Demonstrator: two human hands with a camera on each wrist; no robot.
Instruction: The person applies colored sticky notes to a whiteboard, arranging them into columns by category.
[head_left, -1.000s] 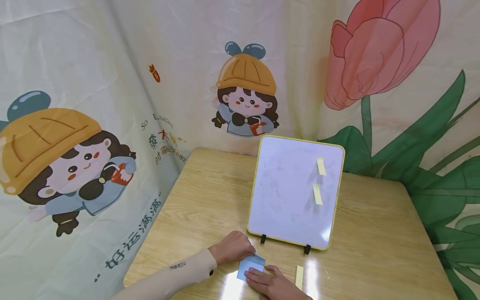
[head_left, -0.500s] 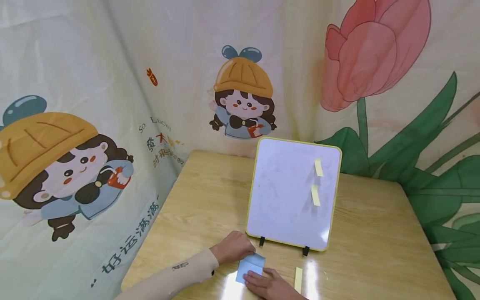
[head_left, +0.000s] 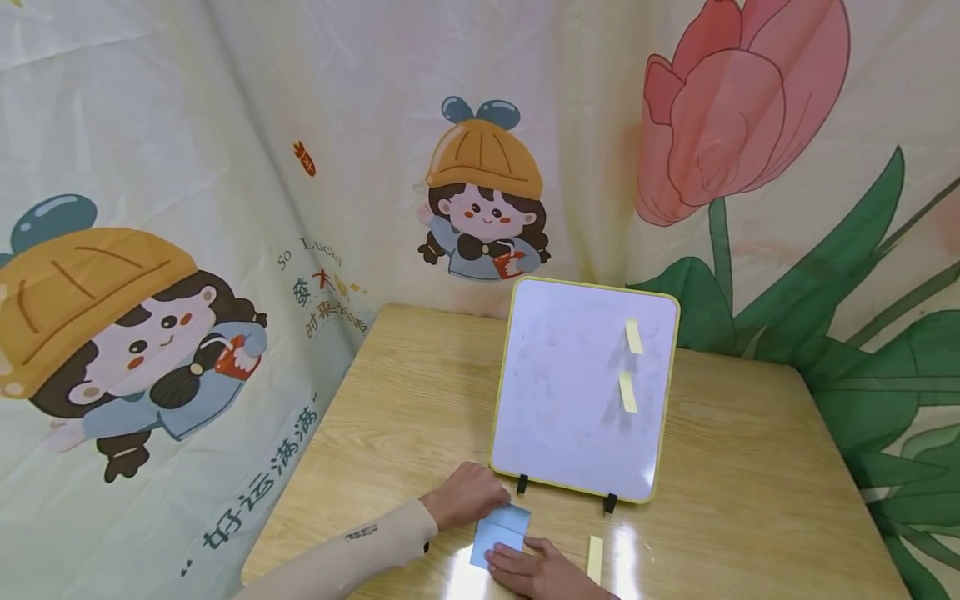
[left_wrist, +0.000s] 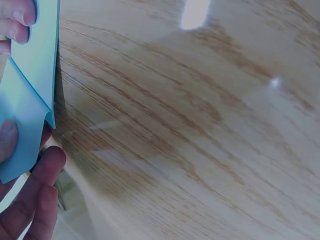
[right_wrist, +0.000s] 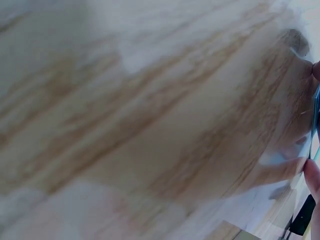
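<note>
A blue sticky note (head_left: 498, 537), creased across its middle, lies near the table's front edge. My left hand (head_left: 465, 495) pinches its far part, thumb on top; in the left wrist view this flap (left_wrist: 22, 120) is raised along the crease. My right hand (head_left: 532, 571) presses the near part with outstretched fingers, whose fingertips (left_wrist: 20, 32) show on the blue surface. At the right wrist view's edge, only a thumb (right_wrist: 312, 177) and a sliver of the note are visible.
Behind the hands stands a whiteboard (head_left: 562, 392) with a yellow rim and black feet (head_left: 522, 483). Two pale yellow paper strips, an upper strip (head_left: 633, 337) and a lower strip (head_left: 627, 393), stick to it. Another yellow strip (head_left: 595, 557) lies right of my right hand. Printed curtains surround the table.
The crease opens out slightly, with the far part of the blue note tilting less and looking lighter. Both hands hold nearly the same places; the head view shifts a little.
</note>
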